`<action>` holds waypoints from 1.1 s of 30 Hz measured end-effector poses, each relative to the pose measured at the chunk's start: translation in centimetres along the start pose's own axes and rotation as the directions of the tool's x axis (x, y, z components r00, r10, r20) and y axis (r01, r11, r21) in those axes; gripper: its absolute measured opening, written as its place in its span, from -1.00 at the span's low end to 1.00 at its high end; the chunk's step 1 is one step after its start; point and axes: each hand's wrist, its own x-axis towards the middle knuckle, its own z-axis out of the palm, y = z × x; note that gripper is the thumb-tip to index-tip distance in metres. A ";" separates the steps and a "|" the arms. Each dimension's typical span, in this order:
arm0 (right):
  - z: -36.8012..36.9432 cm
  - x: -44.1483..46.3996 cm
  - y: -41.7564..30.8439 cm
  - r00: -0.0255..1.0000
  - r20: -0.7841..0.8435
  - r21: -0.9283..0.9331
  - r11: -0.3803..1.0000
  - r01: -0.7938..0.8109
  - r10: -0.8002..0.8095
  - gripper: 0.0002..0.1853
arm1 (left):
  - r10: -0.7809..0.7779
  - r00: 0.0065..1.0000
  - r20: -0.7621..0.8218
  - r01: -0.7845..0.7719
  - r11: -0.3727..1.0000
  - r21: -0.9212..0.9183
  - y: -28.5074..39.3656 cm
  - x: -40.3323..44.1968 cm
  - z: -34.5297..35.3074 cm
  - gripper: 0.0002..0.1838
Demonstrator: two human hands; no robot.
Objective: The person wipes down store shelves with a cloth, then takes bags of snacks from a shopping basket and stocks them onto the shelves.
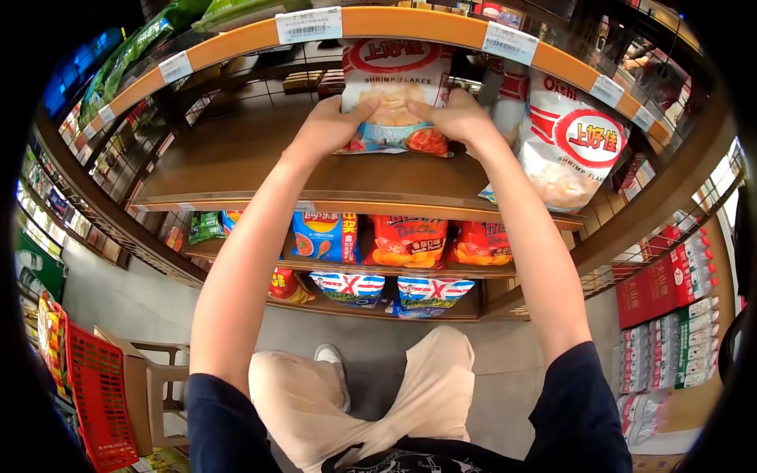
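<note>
Both my hands grip a bag of shrimp flakes [394,102], white with a red oval, upright over the brown shelf [236,169]. My left hand [335,126] is closed on its left side, thumb across the front. On its right side my right hand [457,118] holds it the same way; the fingers of both hands are hidden behind the bag. A second Oishi shrimp flakes bag [572,146] leans at the shelf's right end, with part of another white and red bag [511,98] behind it.
An orange shelf edge [410,21] with price tags crosses above my hands. Lower shelves hold red chip bags [406,240] and a blue Lay's bag [325,236]. At left on the floor are a red basket [98,394] and a stool [165,394]; bottled drinks [662,347] stand right.
</note>
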 end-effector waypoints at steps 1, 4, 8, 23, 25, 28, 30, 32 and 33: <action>-0.2 0.1 -0.9 0.991 -0.025 -0.040 0.991 -0.129 0.128 -0.30 | -0.053 0.999 0.009 0.053 0.998 0.038 -0.2 1.0 0.0 -0.38; -0.1 -0.3 -1.2 0.994 -0.054 -0.051 0.994 -0.098 0.095 -0.34 | -0.017 0.997 -0.069 0.027 0.990 0.140 1.2 1.0 0.8 -0.33; 2.1 -2.5 -1.3 0.943 -0.333 -0.273 0.956 -0.107 0.010 -0.44 | 0.105 0.983 -0.150 -0.088 0.989 0.116 0.3 2.1 2.4 -0.40; 0.4 -2.7 -0.2 0.985 -0.150 -0.153 0.983 -0.106 0.083 -0.50 | 0.056 0.998 -0.037 -0.058 0.997 -0.042 1.5 1.6 2.5 -0.28; 0.1 -4.4 -1.4 0.984 -0.176 -0.148 0.989 -0.018 -0.008 -0.49 | 0.094 0.990 -0.107 -0.090 0.995 0.046 1.6 0.3 2.0 -0.33; -1.8 -8.6 -4.5 0.998 -0.004 -0.059 0.996 0.069 -0.070 -0.48 | 0.264 0.948 -0.176 -0.219 0.946 0.241 2.4 -3.5 1.2 -0.40; -2.1 -10.7 -5.4 0.990 0.089 -0.004 0.994 0.109 -0.108 -0.50 | 0.386 0.907 -0.169 -0.311 0.883 0.351 3.7 -6.7 0.2 -0.41; -2.5 -11.9 -6.0 0.984 0.139 -0.023 0.993 0.116 -0.111 -0.50 | 0.489 0.866 -0.104 -0.417 0.822 0.388 4.9 -9.6 -0.7 -0.63; -2.5 -12.5 -6.2 0.977 0.184 -0.051 0.991 0.121 -0.109 -0.50 | 0.487 0.867 -0.108 -0.413 0.821 0.394 5.4 -10.9 -1.2 -0.63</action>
